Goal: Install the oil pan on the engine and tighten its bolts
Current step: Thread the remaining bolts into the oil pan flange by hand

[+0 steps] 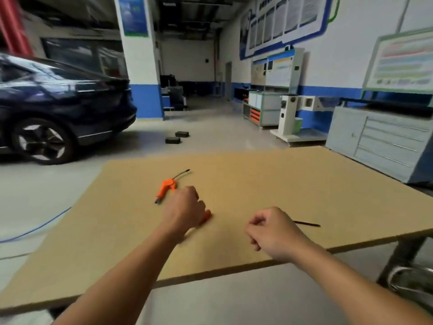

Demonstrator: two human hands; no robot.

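No oil pan, engine or bolts are in view. My left hand [185, 209] reaches over the brown tabletop [246, 184], its fingers curled round a blurred orange-handled tool [207, 215] that is mostly hidden under the hand. My right hand [271, 231] hovers near the table's front edge with fingers curled into a loose fist. A thin black rod [308, 224] shows just past its right side; I cannot tell whether the hand holds it. An orange air blow gun [167, 187] with a bent metal nozzle lies just beyond my left hand.
A dark blue car [58, 106] stands at the left. Two black blocks [177, 137] lie on the floor beyond the table. Grey drawer cabinets [384, 141] and white equipment line the right wall. A blue hose [35, 228] runs across the floor at left.
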